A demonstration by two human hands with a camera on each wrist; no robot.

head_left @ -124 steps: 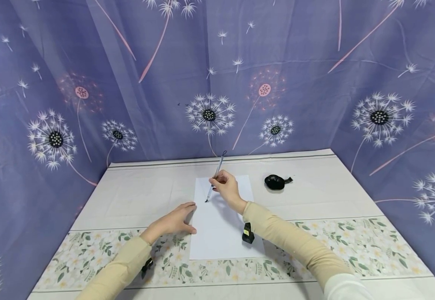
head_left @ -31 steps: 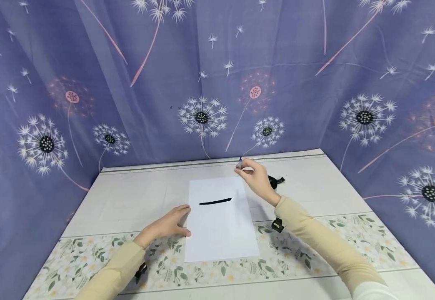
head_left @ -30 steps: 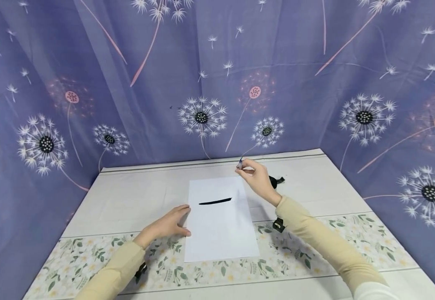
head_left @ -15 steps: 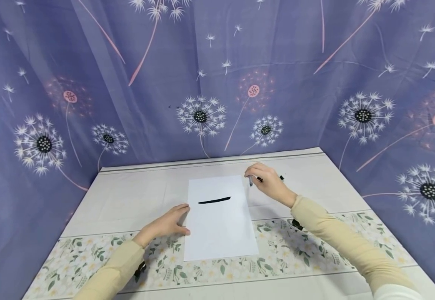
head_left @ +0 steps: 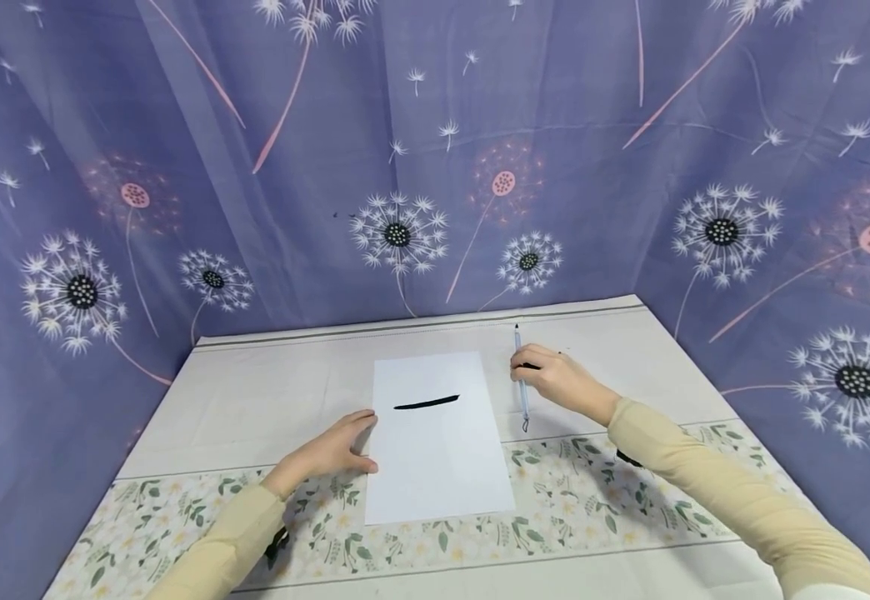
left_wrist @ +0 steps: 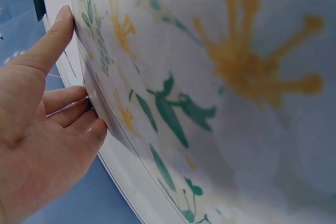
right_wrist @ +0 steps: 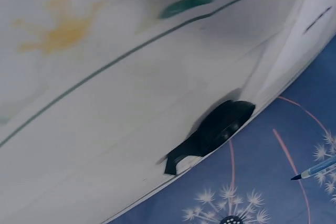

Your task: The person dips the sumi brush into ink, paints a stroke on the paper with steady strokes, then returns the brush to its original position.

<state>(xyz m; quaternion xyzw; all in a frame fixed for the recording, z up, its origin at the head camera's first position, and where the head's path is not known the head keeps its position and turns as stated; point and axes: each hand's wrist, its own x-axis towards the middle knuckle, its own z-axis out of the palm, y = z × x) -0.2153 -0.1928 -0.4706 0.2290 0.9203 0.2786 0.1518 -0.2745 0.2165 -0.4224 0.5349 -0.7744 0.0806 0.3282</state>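
Observation:
My right hand [head_left: 561, 382] pinches a light-blue writing brush [head_left: 522, 402] to the right of the paper. Its dark tip points to the back of the table and its hanging loop toward the front. In the right wrist view the brush [right_wrist: 319, 168] shows at the right edge, the hand itself out of frame. A black ink dish [right_wrist: 223, 127] with a short handle sits on the table; in the head view the right hand hides most of it. My left hand [head_left: 330, 450] rests, fingers spread, at the left edge of a white paper sheet [head_left: 438, 467] bearing one black stroke [head_left: 427, 402].
A white tablecloth [head_left: 292, 375] with a floral band [head_left: 435, 542] covers the table. Behind and at both sides hangs a purple dandelion curtain [head_left: 315, 167]. A black wrist device [head_left: 277, 543] shows under the left sleeve.
Since the oldest frame, a black stroke has appeared on the paper. The right hand has moved right, off the sheet, and the brush has turned so its tip points away. The left hand stays put.

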